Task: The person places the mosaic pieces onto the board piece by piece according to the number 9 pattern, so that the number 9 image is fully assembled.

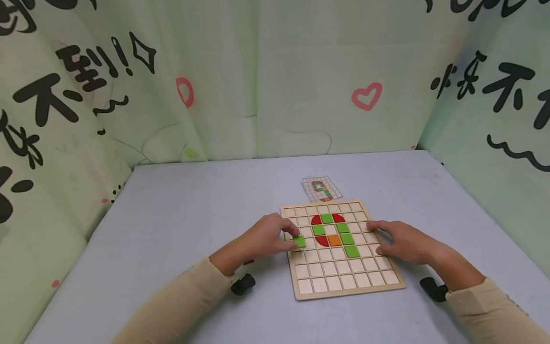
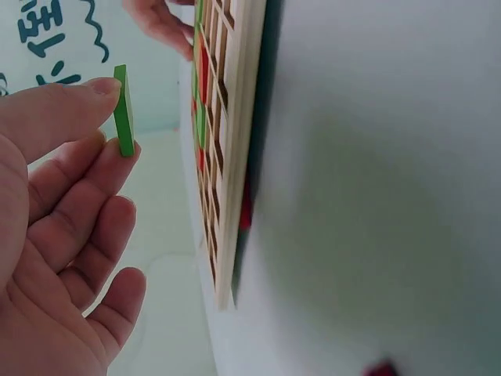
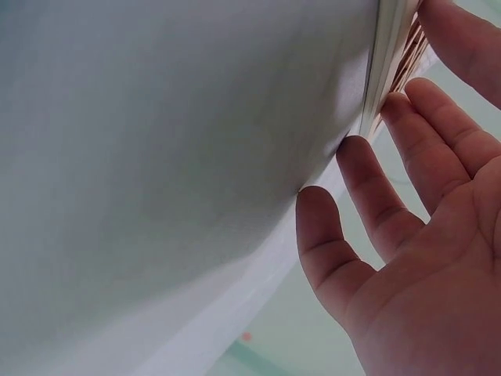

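Between thumb and fingertips, my left hand (image 1: 268, 235) pinches a green square tile (image 1: 299, 241) above the left part of a wooden grid board (image 1: 350, 282). The left wrist view shows this tile (image 2: 124, 113) edge-on, apart from the board. Set in the grid are red rounded-corner tiles (image 1: 322, 241), several green square tiles (image 1: 352, 251) and an orange tile (image 1: 334, 240), forming a loop with a tail at the lower right. My right hand (image 1: 408, 242) rests at the board's right edge; in the right wrist view its fingers (image 3: 368, 192) are extended, some touching the edge and tabletop.
Behind the board lies a small pattern card (image 1: 322, 189) with a coloured figure on a grid. A red piece (image 1: 248, 262) is partly hidden by my left wrist. Pale green curtains (image 1: 296, 95) with black writing surround the white table (image 1: 193, 205).
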The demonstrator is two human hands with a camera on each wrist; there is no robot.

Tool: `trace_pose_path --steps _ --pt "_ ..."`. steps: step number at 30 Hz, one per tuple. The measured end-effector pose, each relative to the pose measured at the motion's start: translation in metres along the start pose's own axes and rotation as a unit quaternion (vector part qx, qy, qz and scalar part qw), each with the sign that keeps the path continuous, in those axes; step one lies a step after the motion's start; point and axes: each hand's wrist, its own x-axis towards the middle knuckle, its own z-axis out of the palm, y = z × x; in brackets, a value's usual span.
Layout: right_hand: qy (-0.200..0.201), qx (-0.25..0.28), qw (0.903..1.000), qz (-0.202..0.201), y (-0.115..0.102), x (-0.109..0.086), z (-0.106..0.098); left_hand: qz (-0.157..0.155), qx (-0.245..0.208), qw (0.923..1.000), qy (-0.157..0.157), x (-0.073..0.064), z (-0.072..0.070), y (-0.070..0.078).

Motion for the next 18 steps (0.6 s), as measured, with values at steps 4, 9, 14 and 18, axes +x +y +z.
trace_pose_path --steps 4,9,14,18 --pt "-0.001 0.003 1.0000 -0.001 0.000 -0.001 -0.001 0.020 0.004 0.9998 -0.003 0.008 0.007 0.008" --pt "-0.001 0.002 1.0000 -0.002 0.001 -0.001 -0.001 0.032 0.005 0.9995 -0.004 0.015 0.014 0.017" --pt "-0.002 0.005 1.0000 -0.003 0.001 -0.001 0.000 0.034 0.014 0.9993 -0.006 0.021 0.019 0.023" --pt "-0.003 0.004 1.0000 -0.001 0.000 0.000 -0.001 0.031 0.012 0.9994 -0.007 0.025 0.023 0.026"
